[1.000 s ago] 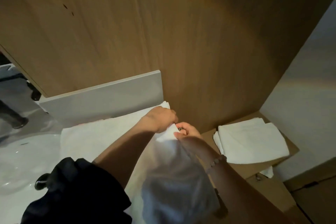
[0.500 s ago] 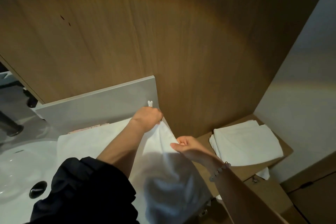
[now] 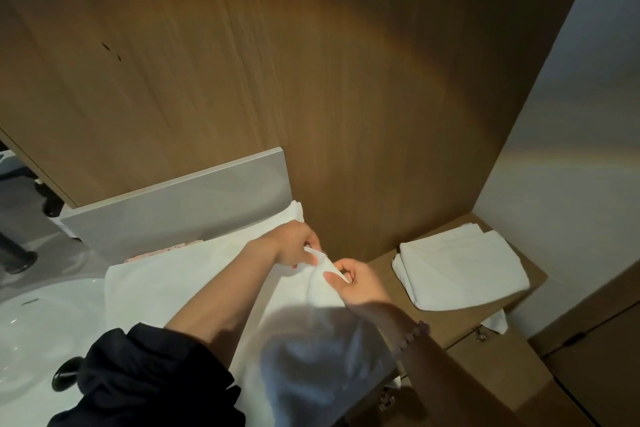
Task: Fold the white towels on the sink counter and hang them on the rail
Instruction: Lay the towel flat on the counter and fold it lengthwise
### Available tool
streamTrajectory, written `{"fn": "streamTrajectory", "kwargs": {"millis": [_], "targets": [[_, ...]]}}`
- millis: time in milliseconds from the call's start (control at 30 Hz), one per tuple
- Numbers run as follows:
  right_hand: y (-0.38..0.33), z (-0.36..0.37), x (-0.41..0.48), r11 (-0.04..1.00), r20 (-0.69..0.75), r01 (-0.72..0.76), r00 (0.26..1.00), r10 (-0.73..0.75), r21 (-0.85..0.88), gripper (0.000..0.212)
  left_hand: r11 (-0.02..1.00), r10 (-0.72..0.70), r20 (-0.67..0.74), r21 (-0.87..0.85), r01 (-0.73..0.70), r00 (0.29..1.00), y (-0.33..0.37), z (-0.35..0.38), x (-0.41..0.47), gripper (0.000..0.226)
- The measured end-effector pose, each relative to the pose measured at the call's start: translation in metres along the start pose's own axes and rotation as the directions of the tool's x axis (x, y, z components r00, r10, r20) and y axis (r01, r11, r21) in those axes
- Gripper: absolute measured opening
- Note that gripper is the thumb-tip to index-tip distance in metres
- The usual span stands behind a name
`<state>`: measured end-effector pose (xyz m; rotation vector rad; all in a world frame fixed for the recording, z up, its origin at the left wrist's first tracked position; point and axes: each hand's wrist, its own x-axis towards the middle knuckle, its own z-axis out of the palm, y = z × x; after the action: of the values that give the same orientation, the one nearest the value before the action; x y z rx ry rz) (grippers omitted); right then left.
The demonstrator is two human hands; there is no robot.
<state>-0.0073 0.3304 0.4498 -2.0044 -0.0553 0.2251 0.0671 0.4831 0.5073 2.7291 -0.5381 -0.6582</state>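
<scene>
Nearly touching, L hand [image 3: 294, 246] & R hand [image 3: 360, 282], fingers curled tight on white towel [image 3: 322, 291] corner.

The grey tabletop [image 3: 74, 262] holds a white basin [image 3: 31, 319] at its left, with a dark drain [image 3: 64, 374] in it. A white towel [image 3: 180, 288] lies spread over the right part of the tabletop, and a pinkish cloth [image 3: 162, 251] peeks out along its back edge. Just beside the tabletop's right end stands a brown box [image 3: 381, 269], and on its flat top lies a stack of folded white towels [image 3: 460, 270].
</scene>
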Motion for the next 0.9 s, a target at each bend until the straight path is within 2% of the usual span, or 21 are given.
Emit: {"fn": "streamTrajectory", "kwargs": {"millis": [67, 200, 300, 367, 467, 533, 633, 733, 833, 900], "targets": [[0.0, -0.005, -0.007, 0.998, 0.01, -0.054, 0.998, 0.054, 0.027, 0.025, 0.999, -0.016, -0.087, 0.046, 0.021, 0.996, -0.007, 0.001, 0.001, 0.018], [0.002, -0.012, -0.022, 0.974, 0.125, -0.226, 0.966, 0.226, -0.013, 0.025, 0.991, -0.114, -0.218, 0.046, 0.126, 0.969, -0.025, 0.005, -0.001, 0.02], [0.004, -0.014, -0.028, 0.97, 0.145, -0.241, 0.96, 0.239, -0.001, 0.027, 0.987, -0.143, -0.258, 0.04, 0.158, 0.956, -0.028, 0.009, -0.002, 0.02], [0.005, -0.015, -0.031, 0.968, 0.15, -0.249, 0.958, 0.245, 0.006, 0.027, 0.989, -0.123, -0.245, 0.047, 0.138, 0.962, -0.023, 0.012, -0.002, 0.022], [0.006, -0.016, -0.037, 0.972, 0.126, -0.233, 0.965, 0.228, 0.027, 0.031, 0.999, 0.025, -0.143, 0.037, -0.02, 0.989, -0.013, 0.017, -0.001, 0.03], [0.007, -0.017, -0.04, 0.965, 0.13, -0.252, 0.962, 0.241, 0.07, 0.032, 0.998, 0.069, -0.119, 0.012, -0.068, 0.991, -0.008, 0.021, 0.0, 0.025], [0.002, -0.024, -0.046, 0.938, 0.235, -0.33, 0.925, 0.299, 0.104, 0.027, 1.0, 0.005, -0.157, 0.017, -0.003, 0.988, -0.006, 0.028, 0.001, 0.021], [0.006, -0.034, -0.048, 0.935, 0.342, -0.353, 0.885, 0.317, 0.045, 0.03, 0.999, -0.017, -0.202, 0.042, 0.026, 0.979, -0.002, 0.04, -0.002, 0.023], [0.01, -0.034, -0.054, 0.927, 0.322, -0.375, 0.873, 0.365, -0.034, 0.033, 0.999, 0.018, -0.263, 0.036, -0.009, 0.965, 0.003, 0.054, -0.008, 0.028], [0.013, -0.027, -0.058, 0.925, 0.276, -0.377, 0.886, 0.373, -0.04, 0.036, 0.999, 0.024, -0.281, -0.028, -0.033, 0.959, -0.002, 0.064, -0.019, 0.038]]}}
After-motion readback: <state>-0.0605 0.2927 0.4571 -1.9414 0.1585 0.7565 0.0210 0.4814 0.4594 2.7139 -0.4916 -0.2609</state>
